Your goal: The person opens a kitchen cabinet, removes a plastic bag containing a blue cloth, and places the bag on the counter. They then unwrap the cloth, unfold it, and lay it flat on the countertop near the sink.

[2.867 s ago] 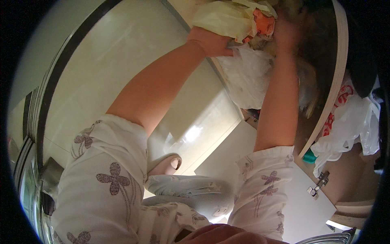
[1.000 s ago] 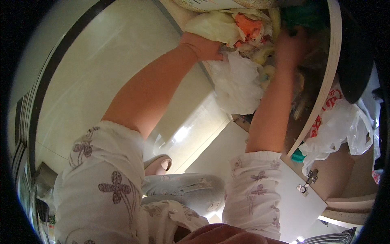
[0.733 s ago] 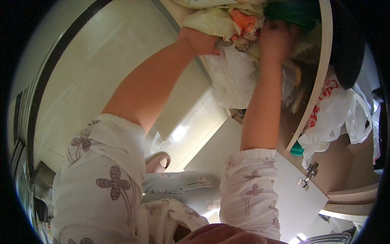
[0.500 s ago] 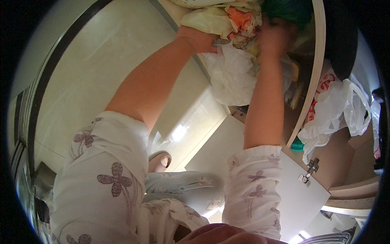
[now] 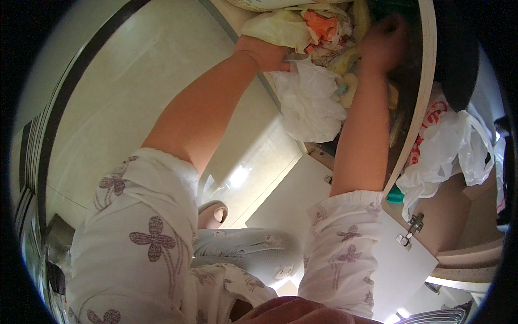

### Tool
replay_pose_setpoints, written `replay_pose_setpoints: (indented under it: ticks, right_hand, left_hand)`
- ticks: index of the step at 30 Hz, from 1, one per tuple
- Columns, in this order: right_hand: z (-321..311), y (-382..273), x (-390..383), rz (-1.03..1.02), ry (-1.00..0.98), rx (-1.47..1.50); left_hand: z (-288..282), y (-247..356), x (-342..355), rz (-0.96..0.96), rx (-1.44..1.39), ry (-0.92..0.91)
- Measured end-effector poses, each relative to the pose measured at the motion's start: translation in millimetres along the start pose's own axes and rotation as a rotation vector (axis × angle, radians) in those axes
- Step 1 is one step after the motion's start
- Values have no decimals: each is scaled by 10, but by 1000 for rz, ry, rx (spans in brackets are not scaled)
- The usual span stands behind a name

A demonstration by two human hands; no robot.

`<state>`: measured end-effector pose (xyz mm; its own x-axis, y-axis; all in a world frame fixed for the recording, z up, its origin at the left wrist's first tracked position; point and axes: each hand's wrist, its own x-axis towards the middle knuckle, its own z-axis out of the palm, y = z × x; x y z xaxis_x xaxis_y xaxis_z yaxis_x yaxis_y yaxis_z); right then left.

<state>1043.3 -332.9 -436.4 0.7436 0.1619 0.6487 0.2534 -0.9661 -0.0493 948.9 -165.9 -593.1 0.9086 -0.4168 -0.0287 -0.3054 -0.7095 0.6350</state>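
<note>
My left hand [image 5: 264, 55] is at the edge of an open cabinet, closed on a crumpled white plastic bag [image 5: 310, 100] by its upper edge. A pale yellow bag [image 5: 275, 28] lies against the fingers and hides some of them. Deeper in the cabinet, my right hand [image 5: 384, 44] is in shadow and blurred, so its grip is unclear. Just beyond it is a dark green thing [image 5: 393, 7], perhaps a bag, mostly in shade. An orange-red wrapper [image 5: 321, 26] and a yellowish bundle [image 5: 345, 62] lie between the hands.
A pale cabinet panel [image 5: 426, 70] curves past my right forearm. Right of it, white bags with red print [image 5: 445, 146] hang over another compartment. An open white door [image 5: 291, 197] with a metal hinge [image 5: 411, 229] stands below. Glossy tiled floor [image 5: 129, 92] spreads to the left.
My right hand has moved right and deeper into the cabinet. The green thing has shifted back into shade, uncovering more of the yellowish bundle. My left hand has stayed almost still.
</note>
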Motion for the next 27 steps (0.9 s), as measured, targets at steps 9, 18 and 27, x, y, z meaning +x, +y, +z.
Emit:
replay_pose_setpoints:
  ticks: [9, 18, 27]
  right_hand:
    - [294, 103, 310, -95, -87, -89]
    - [117, 150, 256, -59, -315, -532]
    - [-265, -14, -142, 141, -136, -66]
  left_hand:
    - [-58, 12, 4, 18, -3, -61]
    - [-48, -2, 6, 38, -32, 16]
    - [0, -39, 26, 68, -24, 115]
